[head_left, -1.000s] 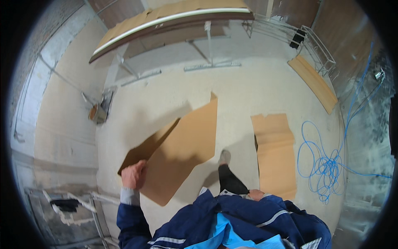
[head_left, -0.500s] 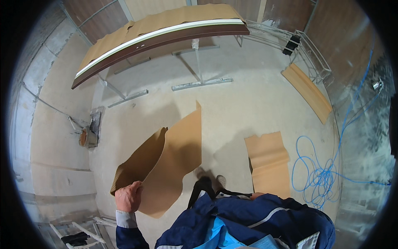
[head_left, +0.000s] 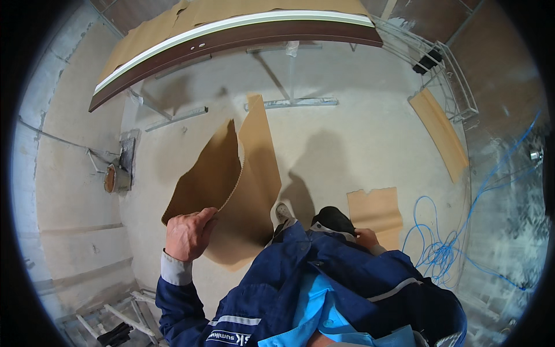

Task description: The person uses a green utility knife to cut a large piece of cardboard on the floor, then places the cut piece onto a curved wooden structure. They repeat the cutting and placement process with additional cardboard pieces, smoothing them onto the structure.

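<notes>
My left hand [head_left: 188,234] is closed on the near edge of a bent sheet of brown corrugated cardboard [head_left: 260,150]. The sheet hangs folded over itself, with the ribbed, darker side [head_left: 202,173] facing inward on the left and the smooth side outward. Its far end rises to a narrow point. My right hand [head_left: 367,238] is low beside my dark-clad knee [head_left: 333,221]; its fingers are mostly hidden, so their grip does not show. Just beyond that hand, a creased piece of brown cardboard [head_left: 376,205] lies on the floor.
A long dark brown panel [head_left: 243,40] with a white edge rests on metal stands [head_left: 289,103], brown sheeting on top. At right are a curved cardboard strip [head_left: 439,136], a wire frame rack [head_left: 459,87] and tangled blue hose [head_left: 442,251]. A bucket [head_left: 117,178] stands by the left wall.
The cardboard sheet has lifted and turned more upright, its far end swinging left, my left hand still on its edge. My right hand shows more now beside my knee, and the view has shifted.
</notes>
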Action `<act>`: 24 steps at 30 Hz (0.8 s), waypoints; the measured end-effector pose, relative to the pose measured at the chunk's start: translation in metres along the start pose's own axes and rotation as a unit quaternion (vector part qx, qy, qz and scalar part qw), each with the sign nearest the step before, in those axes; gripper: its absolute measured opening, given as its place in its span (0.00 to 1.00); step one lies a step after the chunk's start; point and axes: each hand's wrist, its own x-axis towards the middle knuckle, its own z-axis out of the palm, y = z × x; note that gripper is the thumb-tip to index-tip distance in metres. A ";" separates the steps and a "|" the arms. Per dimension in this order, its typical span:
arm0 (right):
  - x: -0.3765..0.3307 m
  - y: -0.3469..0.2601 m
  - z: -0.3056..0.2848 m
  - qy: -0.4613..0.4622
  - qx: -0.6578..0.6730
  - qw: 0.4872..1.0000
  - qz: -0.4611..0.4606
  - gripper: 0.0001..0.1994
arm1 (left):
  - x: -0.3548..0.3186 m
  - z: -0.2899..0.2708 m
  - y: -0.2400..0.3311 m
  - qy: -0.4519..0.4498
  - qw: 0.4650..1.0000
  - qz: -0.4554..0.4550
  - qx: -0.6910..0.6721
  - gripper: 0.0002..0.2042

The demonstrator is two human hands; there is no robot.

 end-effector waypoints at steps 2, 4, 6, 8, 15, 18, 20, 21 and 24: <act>0.013 0.001 -0.003 0.103 0.027 0.994 0.023 0.07 | 0.027 -0.007 0.000 -0.007 1.000 0.007 -0.007 0.09; 0.037 0.002 -0.004 0.120 0.033 0.991 0.047 0.06 | 0.050 -0.013 0.003 -0.011 1.000 0.003 0.014 0.10; 0.069 0.015 -0.013 0.129 0.045 0.987 0.087 0.06 | 0.071 -0.017 0.010 -0.018 1.000 -0.012 0.022 0.10; 0.106 0.032 -0.026 0.122 0.068 0.980 0.138 0.07 | 0.088 -0.022 0.021 -0.022 0.999 -0.041 0.018 0.10; 0.221 0.068 -0.111 -0.248 0.115 0.952 0.138 0.17 | 0.130 -0.047 0.079 0.006 0.995 -0.076 0.057 0.10; 0.277 0.052 -0.207 -0.403 0.099 0.909 0.041 0.27 | 0.139 -0.059 0.102 0.015 0.995 -0.085 0.053 0.08; 0.316 0.002 -0.273 -0.252 -0.054 0.963 -0.083 0.40 | 0.145 -0.067 0.117 0.009 0.994 -0.094 0.054 0.08; 0.331 -0.034 -0.299 -0.129 0.017 0.984 -0.118 0.44 | 0.147 -0.073 0.125 0.002 0.994 -0.098 0.057 0.07; 0.363 -0.171 -0.353 0.046 0.187 0.899 -0.394 0.49 | 0.153 -0.089 0.152 -0.028 0.992 -0.096 0.076 0.07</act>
